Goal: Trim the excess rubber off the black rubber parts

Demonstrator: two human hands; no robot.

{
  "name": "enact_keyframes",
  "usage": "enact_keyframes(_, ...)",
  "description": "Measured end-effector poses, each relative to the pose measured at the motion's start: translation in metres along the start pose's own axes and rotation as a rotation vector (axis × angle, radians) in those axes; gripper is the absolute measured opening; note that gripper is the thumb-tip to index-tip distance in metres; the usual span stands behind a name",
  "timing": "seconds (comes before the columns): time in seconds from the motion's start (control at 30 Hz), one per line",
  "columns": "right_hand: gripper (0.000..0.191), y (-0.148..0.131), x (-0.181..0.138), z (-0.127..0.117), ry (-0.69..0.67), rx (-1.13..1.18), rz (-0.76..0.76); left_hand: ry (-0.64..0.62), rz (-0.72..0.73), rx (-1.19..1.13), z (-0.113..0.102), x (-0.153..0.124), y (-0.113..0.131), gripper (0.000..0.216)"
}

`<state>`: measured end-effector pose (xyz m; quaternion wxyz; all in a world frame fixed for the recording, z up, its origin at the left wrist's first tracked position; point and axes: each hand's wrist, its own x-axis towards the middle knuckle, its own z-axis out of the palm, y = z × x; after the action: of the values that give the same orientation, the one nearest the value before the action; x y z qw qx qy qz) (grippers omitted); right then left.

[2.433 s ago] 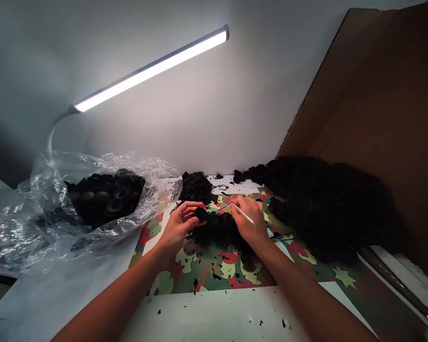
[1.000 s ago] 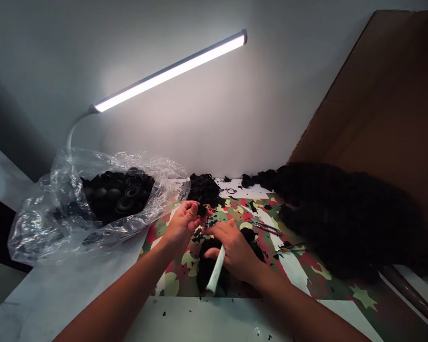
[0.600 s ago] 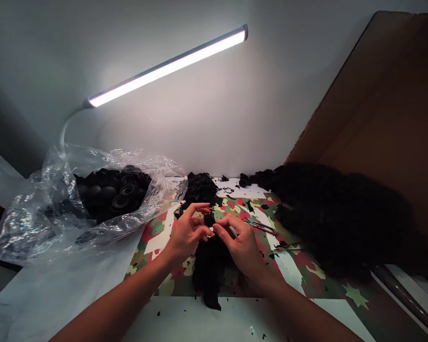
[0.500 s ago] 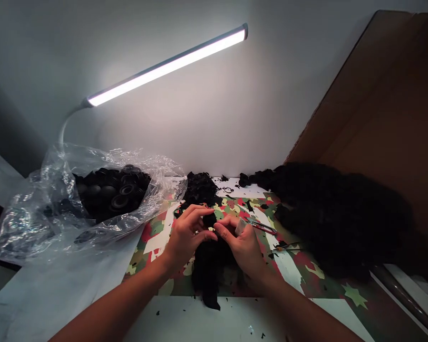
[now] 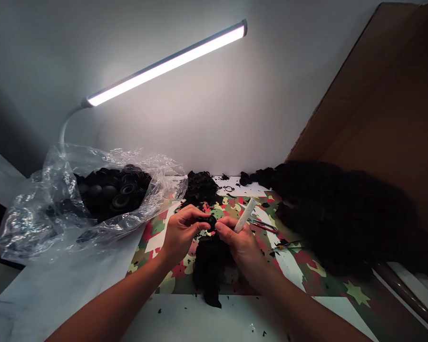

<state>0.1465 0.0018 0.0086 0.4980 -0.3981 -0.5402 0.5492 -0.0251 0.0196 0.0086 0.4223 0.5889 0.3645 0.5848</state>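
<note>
Between the thumb and fingers of my left hand [image 5: 181, 232] is a small round black ring-like part [image 5: 211, 222], its open side partly facing me. My right hand [image 5: 241, 243] is closed around a white-handled tool [image 5: 246, 214], whose handle sticks up past the index finger. The working end of that tool is hidden, so its kind cannot be told. Right thumb and index fingertips meet the right edge of the black part. Below both hands lies a pile of thin black scraps [image 5: 207, 273] on a camouflage-patterned sheet [image 5: 167, 285].
At left, a clear plastic bag [image 5: 32, 223] holds many round black parts [image 5: 123, 194]. A large black heap [image 5: 342, 213] lies at right by a cardboard sheet [image 5: 388, 95]. Red-handled tweezers or snips [image 5: 264, 226] rest beyond my right hand. A lit lamp [image 5: 171, 64] hangs above.
The black part has turned to show its ring-shaped face, and my left fingers have closed in on it. My right hand has rotated, so the white handle now stands up in view.
</note>
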Motion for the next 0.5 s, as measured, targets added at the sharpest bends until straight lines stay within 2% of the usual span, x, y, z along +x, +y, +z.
enact_keyframes(0.07,0.036,-0.001,0.003,-0.005,0.071,-0.072,-0.043,0.004,-0.001,0.053,-0.002,0.001,-0.001,0.011)
enact_keyframes(0.17,0.053,-0.01,0.008,-0.018,0.231,-0.162,-0.224,-0.01,-0.005,0.115,-0.003,0.001,-0.002,0.01)
enact_keyframes(0.27,0.068,-0.024,0.008,-0.026,0.214,-0.221,-0.299,-0.047,-0.025,0.13,-0.001,0.001,-0.001,0.009)
enact_keyframes(0.33,0.057,-0.032,0.003,-0.027,0.125,-0.245,-0.26,-0.062,-0.051,0.14,0.001,0.0,0.0,0.009)
enact_keyframes(0.4,0.033,-0.035,-0.001,-0.024,0.05,-0.289,-0.243,-0.068,-0.079,0.143,0.002,0.001,0.002,0.01)
enact_keyframes(0.5,0.012,-0.03,-0.007,-0.021,-0.019,-0.389,-0.315,-0.091,-0.1,0.133,0.002,0.001,0.003,0.01)
